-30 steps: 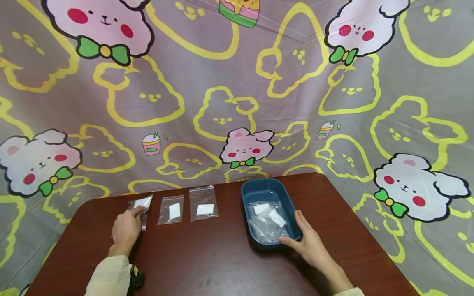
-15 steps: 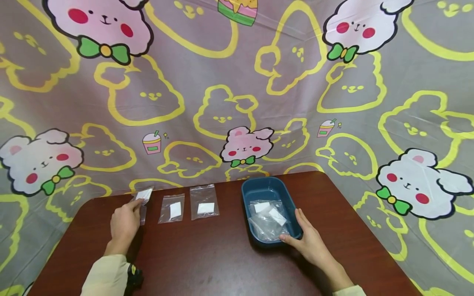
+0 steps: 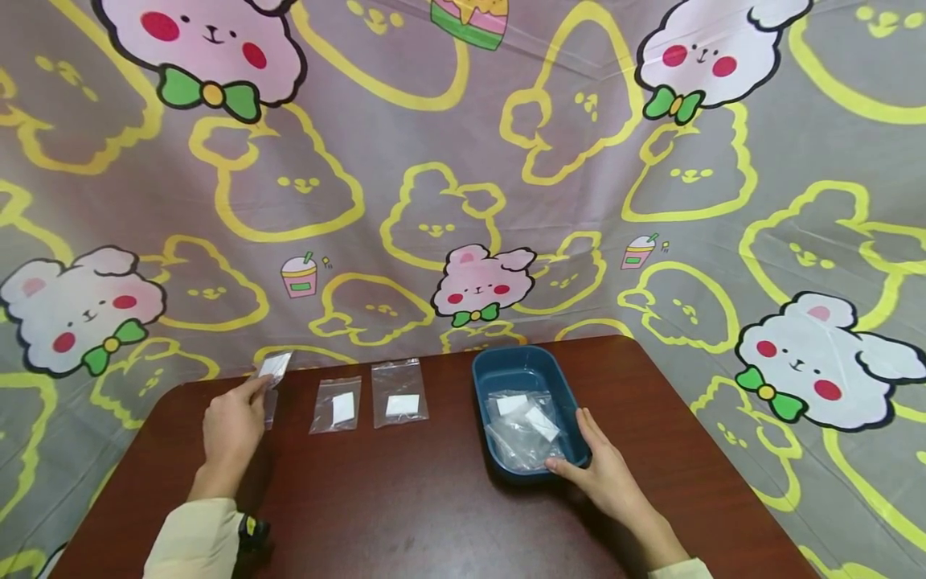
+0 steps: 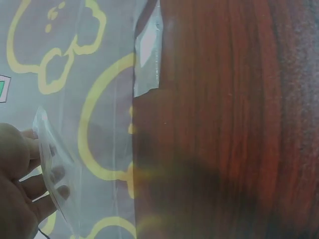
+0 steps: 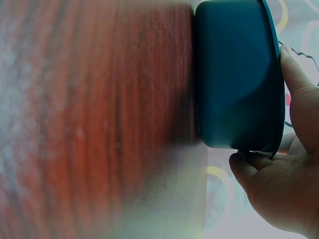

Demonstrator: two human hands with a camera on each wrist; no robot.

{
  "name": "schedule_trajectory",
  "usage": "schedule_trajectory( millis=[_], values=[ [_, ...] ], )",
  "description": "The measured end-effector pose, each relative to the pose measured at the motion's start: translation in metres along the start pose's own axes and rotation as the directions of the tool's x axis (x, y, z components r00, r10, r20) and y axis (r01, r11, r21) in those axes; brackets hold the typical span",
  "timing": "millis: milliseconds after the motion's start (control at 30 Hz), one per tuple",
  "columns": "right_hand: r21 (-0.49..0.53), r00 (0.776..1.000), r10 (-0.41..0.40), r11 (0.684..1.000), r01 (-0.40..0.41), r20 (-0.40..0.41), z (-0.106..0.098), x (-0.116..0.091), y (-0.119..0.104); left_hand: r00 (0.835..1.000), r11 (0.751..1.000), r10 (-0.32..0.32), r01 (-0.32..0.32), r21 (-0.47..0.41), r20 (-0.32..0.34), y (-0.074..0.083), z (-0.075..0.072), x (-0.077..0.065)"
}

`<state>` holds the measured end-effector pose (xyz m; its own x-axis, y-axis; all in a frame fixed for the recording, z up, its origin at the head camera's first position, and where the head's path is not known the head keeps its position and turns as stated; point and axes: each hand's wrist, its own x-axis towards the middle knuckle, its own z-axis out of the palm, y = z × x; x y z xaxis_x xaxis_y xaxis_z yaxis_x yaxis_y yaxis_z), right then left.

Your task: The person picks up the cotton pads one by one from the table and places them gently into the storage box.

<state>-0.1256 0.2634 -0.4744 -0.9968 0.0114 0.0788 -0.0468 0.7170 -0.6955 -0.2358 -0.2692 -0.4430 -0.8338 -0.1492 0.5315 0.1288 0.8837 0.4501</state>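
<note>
At the back left of the table, my left hand (image 3: 233, 428) pinches a clear zip bag (image 3: 276, 367) with a flat white piece inside. The left wrist view shows that bag (image 4: 64, 172) raised off the table, fingers showing through its plastic. My right hand (image 3: 606, 476) holds the near right corner of a deep blue plastic bin (image 3: 515, 363), thumb at the near rim and fingers along the right side. Inside the bin lie several clear zip bags (image 3: 524, 450) with white pieces. In the right wrist view the bin's outer wall (image 5: 237, 74) hides its contents.
Two more zip bags with white pieces, a left one (image 3: 334, 404) and a taller right one (image 3: 399, 394), lie flat between my left hand and the bin. A patterned cloth (image 3: 405, 121) hangs behind the brown wooden table (image 3: 405, 507) and along its right side.
My left hand has lifted the zip bag and drawn it slightly left and up, its fingers pinching it. My right hand stays on the bin, and the other bags stay put.
</note>
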Motion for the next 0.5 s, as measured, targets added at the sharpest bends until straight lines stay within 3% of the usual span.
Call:
schedule_trajectory(
  millis=[233,500],
  values=[
    [-0.007,1.000,-0.011,1.000,0.011,-0.006,-0.0007,-0.0002,-0.0001,0.999,1.000,0.020,-0.021,-0.020,-0.047,0.0019,-0.0059,0.0019],
    [-0.008,1.000,-0.016,1.000,0.016,-0.006,-0.0021,-0.0004,-0.0025,0.999,1.000,0.000,-0.001,-0.017,-0.047,0.0046,-0.0088,0.0005]
  ],
)
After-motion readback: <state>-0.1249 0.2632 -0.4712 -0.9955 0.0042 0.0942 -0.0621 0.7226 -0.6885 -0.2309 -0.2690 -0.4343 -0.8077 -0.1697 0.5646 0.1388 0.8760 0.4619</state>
